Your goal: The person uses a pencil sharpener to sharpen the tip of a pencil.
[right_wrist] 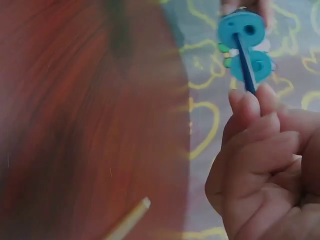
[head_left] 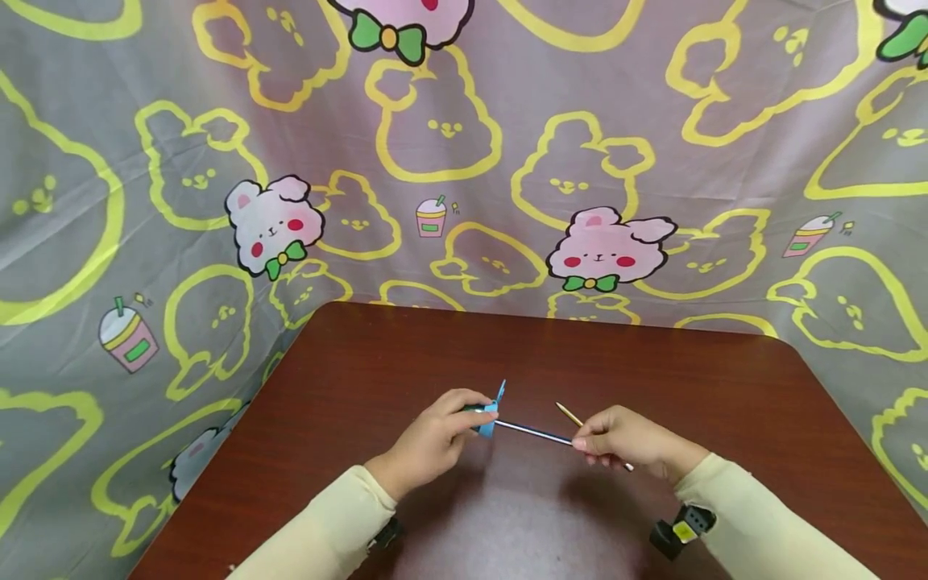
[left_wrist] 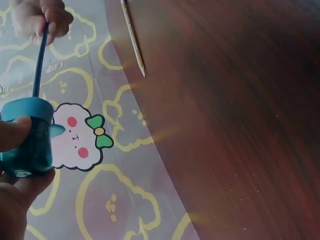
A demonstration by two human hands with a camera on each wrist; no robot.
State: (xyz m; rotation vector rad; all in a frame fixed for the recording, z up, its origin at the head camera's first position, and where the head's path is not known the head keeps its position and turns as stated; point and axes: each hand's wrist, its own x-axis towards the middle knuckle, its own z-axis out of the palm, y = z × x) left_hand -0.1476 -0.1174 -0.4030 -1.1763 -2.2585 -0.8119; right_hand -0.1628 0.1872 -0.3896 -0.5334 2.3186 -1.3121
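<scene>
My left hand (head_left: pixel 435 439) grips a small blue-green pencil sharpener (left_wrist: pixel 30 135), thumb on one side and fingers on the other. Its round blue top (right_wrist: pixel 227 31) has two holes of different sizes, and a flip lid (head_left: pixel 501 391) stands open from it. In my right hand (head_left: pixel 632 439) a dark blue pencil (head_left: pixel 532 432) is pinched between thumb and fingers. That pencil reaches across to the sharpener, its far end hidden in a hole. Behind my right hand, a gold-yellow pencil (left_wrist: pixel 132 37) lies on the table, partly covered by the hand in the head view.
The dark reddish-brown wooden table (head_left: pixel 348 379) has rounded far corners. A grey curtain (head_left: pixel 493 193) printed with yellow outlines and pink rabbits hangs around its back and sides. Each wrist carries a small black camera (head_left: pixel 681 532) below a pale sleeve (head_left: pixel 761 515).
</scene>
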